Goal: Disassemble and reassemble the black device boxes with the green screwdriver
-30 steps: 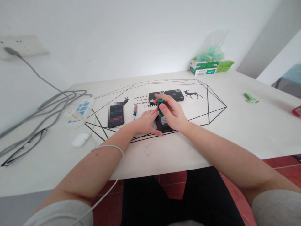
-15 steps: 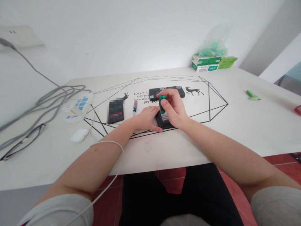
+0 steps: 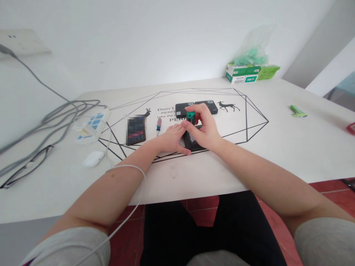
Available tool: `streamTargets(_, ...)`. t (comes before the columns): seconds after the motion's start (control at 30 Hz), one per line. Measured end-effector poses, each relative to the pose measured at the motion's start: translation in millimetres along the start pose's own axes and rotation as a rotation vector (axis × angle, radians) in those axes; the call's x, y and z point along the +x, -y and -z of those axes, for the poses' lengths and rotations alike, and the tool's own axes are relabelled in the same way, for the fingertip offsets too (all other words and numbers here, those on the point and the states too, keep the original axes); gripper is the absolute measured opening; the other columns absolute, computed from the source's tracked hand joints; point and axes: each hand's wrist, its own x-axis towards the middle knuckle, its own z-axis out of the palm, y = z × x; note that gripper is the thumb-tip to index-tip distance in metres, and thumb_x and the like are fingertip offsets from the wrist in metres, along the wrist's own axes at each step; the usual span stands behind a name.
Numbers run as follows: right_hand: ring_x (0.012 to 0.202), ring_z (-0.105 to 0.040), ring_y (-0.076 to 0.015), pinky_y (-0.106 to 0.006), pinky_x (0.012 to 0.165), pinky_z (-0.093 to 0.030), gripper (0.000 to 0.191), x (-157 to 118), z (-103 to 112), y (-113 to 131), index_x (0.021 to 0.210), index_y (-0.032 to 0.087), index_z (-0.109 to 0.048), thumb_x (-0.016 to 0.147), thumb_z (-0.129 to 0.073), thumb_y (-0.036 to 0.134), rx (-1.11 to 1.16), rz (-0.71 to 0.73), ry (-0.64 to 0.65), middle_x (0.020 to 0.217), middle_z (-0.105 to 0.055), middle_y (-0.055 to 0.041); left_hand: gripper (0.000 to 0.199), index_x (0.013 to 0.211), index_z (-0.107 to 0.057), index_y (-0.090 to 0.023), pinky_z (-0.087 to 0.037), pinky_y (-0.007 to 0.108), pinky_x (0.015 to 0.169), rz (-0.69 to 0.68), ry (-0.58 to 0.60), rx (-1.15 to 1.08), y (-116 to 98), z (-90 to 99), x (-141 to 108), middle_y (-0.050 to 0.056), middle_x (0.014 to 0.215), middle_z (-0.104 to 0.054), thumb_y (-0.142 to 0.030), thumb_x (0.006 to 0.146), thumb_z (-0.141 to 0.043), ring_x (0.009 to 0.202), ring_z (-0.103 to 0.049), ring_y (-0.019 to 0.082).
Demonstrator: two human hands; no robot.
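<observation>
My right hand (image 3: 204,129) is closed around the green and black handle of a screwdriver (image 3: 190,116), held upright over a flat black device (image 3: 191,142). The screwdriver's tip is hidden behind the hand. A pale label shows on the device's upper face. My left hand (image 3: 175,139) lies with fingers outstretched against the device's left side, its thumb along the near edge. Just beyond the hands lie two black cases, one at left (image 3: 181,110) partly covered by my fingers, the other (image 3: 210,107) to its right.
A small screwdriver (image 3: 159,125) and a phone (image 3: 135,129) lie left of my hands. Further left are a white earbud case (image 3: 93,159), a power strip (image 3: 93,125), cables and glasses (image 3: 27,166). Green boxes (image 3: 244,70) stand at the back; a green packet (image 3: 298,111) lies right.
My right hand has shifted its grip on the screwdriver, its thumb now reaching across toward my left fingers. The handle has moved slightly left. My left hand stays in place.
</observation>
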Motion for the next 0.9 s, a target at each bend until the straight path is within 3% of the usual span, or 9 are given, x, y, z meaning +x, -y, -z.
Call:
streamTargets(0.37, 0.081, -0.055, -0.0195, -0.043, 0.075, -0.055, 0.032, -0.2, 2.1, -1.5, 0.124, 0.029, -0.057, 0.105, -0.053, 0.055, 0.017, -0.036, 0.016, 0.101, -0.060, -0.0047, 0.124, 0.163, -0.037, -0.018, -0.029, 0.062, 0.124, 0.012, -0.009, 0.012, -0.4, -0.5, 0.7, 0.024, 0.166, -0.042, -0.090, 0.069, -0.074, 0.150, -0.040, 0.050)
streamTargets(0.6, 0.083, -0.055, -0.0201, -0.043, 0.078, -0.055, 0.031, -0.4, 2.4, -1.4, 0.125, 0.030, -0.058, 0.105, -0.052, 0.054, 0.024, -0.035, 0.012, 0.101, -0.058, -0.0046, 0.131, 0.167, -0.030, -0.017, -0.028, 0.062, 0.124, -0.003, -0.010, 0.015, 0.2, -0.4, 0.9, 0.024, 0.169, -0.038, -0.091, 0.068, -0.074, 0.155, -0.033, 0.050)
streamTargets(0.9, 0.086, -0.056, -0.0215, -0.046, 0.083, -0.057, 0.038, -0.4, 3.1, -3.1, 0.127, 0.030, -0.060, 0.104, -0.052, 0.059, 0.021, -0.062, 0.026, 0.103, -0.059, -0.0060, 0.131, 0.166, -0.033, -0.016, -0.027, 0.061, 0.125, 0.013, -0.002, 0.020, 1.2, -1.4, 1.2, 0.024, 0.166, -0.041, -0.093, 0.067, -0.072, 0.153, -0.035, 0.051)
